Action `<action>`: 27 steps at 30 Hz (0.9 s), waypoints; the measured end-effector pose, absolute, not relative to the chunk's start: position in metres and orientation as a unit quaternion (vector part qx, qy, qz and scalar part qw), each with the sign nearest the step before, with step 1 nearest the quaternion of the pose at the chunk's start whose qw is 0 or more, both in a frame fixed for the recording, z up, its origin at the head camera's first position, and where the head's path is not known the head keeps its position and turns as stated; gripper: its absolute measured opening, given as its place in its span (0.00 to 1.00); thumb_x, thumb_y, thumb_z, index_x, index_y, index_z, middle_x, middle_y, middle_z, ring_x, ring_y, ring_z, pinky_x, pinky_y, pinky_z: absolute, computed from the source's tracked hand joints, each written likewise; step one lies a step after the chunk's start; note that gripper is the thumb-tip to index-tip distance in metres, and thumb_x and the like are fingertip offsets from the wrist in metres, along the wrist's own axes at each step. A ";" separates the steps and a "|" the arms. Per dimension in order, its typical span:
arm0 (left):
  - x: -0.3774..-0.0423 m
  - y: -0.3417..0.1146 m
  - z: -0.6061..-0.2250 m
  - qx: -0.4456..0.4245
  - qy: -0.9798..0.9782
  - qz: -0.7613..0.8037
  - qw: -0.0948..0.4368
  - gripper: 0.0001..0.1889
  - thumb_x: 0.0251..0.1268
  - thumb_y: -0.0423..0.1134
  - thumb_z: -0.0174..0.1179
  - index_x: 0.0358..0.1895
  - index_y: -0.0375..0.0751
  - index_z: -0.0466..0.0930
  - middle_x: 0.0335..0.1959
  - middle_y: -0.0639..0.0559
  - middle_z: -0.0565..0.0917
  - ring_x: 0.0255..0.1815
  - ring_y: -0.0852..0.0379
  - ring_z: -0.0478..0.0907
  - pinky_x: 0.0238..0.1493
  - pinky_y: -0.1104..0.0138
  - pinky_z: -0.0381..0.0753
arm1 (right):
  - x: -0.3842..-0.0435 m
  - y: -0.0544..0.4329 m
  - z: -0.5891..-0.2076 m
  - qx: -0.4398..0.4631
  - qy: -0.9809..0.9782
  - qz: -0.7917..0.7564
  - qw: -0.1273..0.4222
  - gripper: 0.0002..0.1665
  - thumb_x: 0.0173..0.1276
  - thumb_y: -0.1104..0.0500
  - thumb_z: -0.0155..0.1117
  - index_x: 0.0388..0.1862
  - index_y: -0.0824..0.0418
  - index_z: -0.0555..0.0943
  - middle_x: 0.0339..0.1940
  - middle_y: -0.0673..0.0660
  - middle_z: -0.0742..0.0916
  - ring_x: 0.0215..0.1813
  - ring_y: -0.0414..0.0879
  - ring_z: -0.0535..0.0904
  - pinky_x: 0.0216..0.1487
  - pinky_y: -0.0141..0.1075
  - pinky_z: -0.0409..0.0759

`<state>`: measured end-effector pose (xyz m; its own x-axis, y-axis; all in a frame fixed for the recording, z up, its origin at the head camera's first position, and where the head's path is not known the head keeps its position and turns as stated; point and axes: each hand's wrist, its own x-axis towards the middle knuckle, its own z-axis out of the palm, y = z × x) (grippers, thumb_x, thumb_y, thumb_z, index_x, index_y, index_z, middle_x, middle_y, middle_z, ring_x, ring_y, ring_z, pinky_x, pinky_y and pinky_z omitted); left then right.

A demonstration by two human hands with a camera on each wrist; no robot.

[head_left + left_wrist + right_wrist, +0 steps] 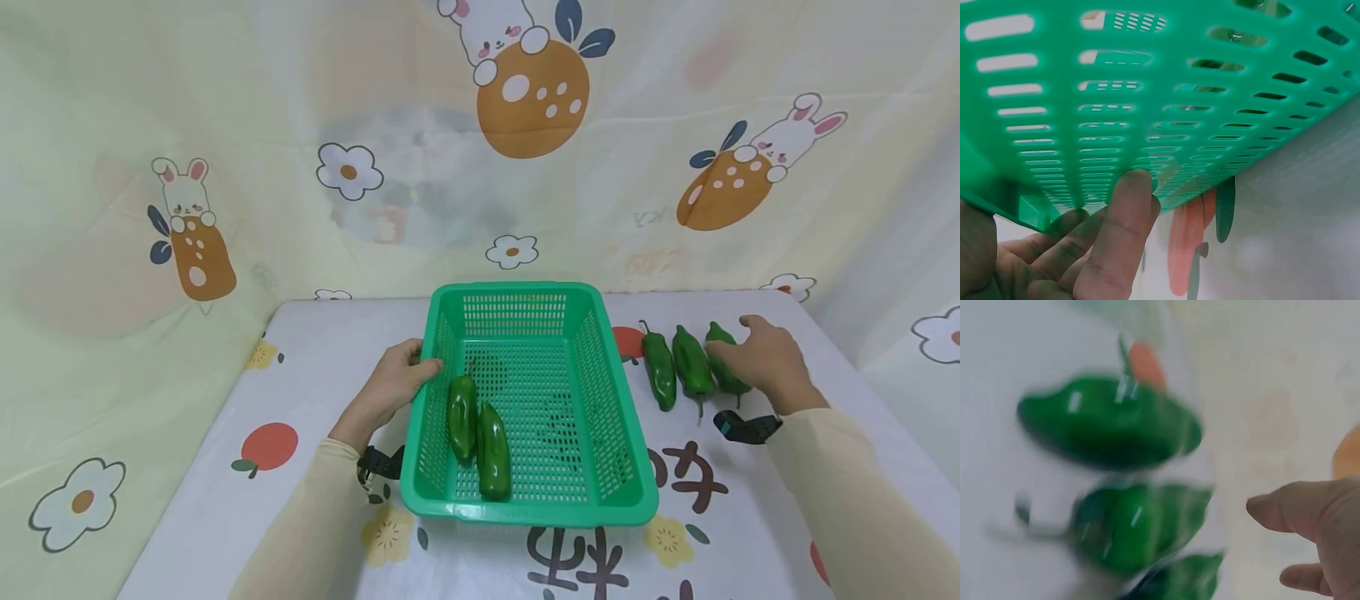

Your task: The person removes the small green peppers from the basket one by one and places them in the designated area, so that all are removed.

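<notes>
A green plastic basket (525, 513) stands on the table with two green peppers in it, one (462, 417) beside the other (493, 454) along its left side. My left hand (390, 383) holds the basket's left rim, thumb over the edge and fingers (1125, 225) against the slotted outer wall. To the basket's right lie three more green peppers: a left one (660, 371), a middle one (691, 362) and a right one (731, 383). My right hand (768, 358) hovers at the right pepper, thumb and fingers apart; contact cannot be told. Blur softens the peppers in the right wrist view.
A white patterned cloth (315, 508) covers the table. Behind it hangs a pale curtain (420, 250) printed with rabbits and flowers, close beyond the basket's far rim. Each wrist carries a dark camera strap.
</notes>
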<state>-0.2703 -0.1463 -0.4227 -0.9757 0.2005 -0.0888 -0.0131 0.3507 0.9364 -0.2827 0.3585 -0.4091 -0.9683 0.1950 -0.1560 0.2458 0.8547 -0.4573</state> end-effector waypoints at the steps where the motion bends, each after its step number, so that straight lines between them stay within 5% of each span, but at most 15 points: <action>1: -0.270 -0.146 -0.422 0.057 0.817 0.566 0.095 0.24 0.75 0.37 0.56 0.68 0.28 0.72 0.53 0.31 0.84 0.39 0.45 0.90 0.38 0.59 0.94 | -0.281 0.351 -0.404 0.108 0.962 -0.248 0.036 0.53 0.75 0.43 0.58 0.78 0.81 0.52 0.69 0.89 0.63 0.68 0.83 0.61 0.64 0.77 0.72; 6: -0.270 -0.144 -0.421 0.053 0.823 0.557 0.094 0.24 0.75 0.38 0.56 0.69 0.29 0.72 0.52 0.33 0.85 0.39 0.46 0.90 0.38 0.59 0.94 | -0.270 0.298 -0.369 0.041 0.958 -0.284 -0.006 0.49 0.77 0.42 0.59 0.79 0.76 0.57 0.63 0.83 0.73 0.60 0.75 0.72 0.52 0.67 0.83; 12: -0.269 -0.143 -0.420 0.043 0.826 0.555 0.093 0.24 0.76 0.38 0.56 0.69 0.29 0.72 0.52 0.33 0.84 0.38 0.48 0.90 0.37 0.59 0.94 | -0.258 0.215 -0.340 -0.061 0.939 -0.335 0.036 0.42 0.76 0.47 0.65 0.79 0.67 0.64 0.52 0.68 0.83 0.42 0.56 0.83 0.36 0.42 0.83; 17: -0.269 -0.145 -0.421 0.040 0.826 0.555 0.093 0.25 0.75 0.38 0.56 0.70 0.30 0.71 0.52 0.33 0.85 0.38 0.48 0.90 0.37 0.59 0.94 | -0.255 0.159 -0.347 -0.119 0.918 -0.358 0.123 0.37 0.73 0.51 0.69 0.76 0.63 0.70 0.47 0.62 0.85 0.31 0.50 0.85 0.35 0.40 0.87; 23: -0.269 -0.144 -0.421 0.044 0.824 0.557 0.094 0.25 0.76 0.38 0.56 0.70 0.30 0.71 0.52 0.33 0.85 0.39 0.47 0.90 0.37 0.59 0.94 | -0.254 0.122 -0.373 -0.135 0.896 -0.361 0.218 0.37 0.71 0.54 0.71 0.74 0.66 0.71 0.29 0.61 0.84 0.31 0.54 0.85 0.33 0.44 0.92; 27: -0.270 -0.144 -0.423 0.048 0.822 0.561 0.092 0.24 0.76 0.38 0.56 0.69 0.29 0.72 0.51 0.32 0.85 0.39 0.47 0.90 0.37 0.59 0.94 | -0.251 0.105 -0.386 -0.129 0.895 -0.344 0.251 0.39 0.70 0.55 0.72 0.74 0.67 0.70 0.38 0.64 0.86 0.33 0.54 0.87 0.29 0.43 0.92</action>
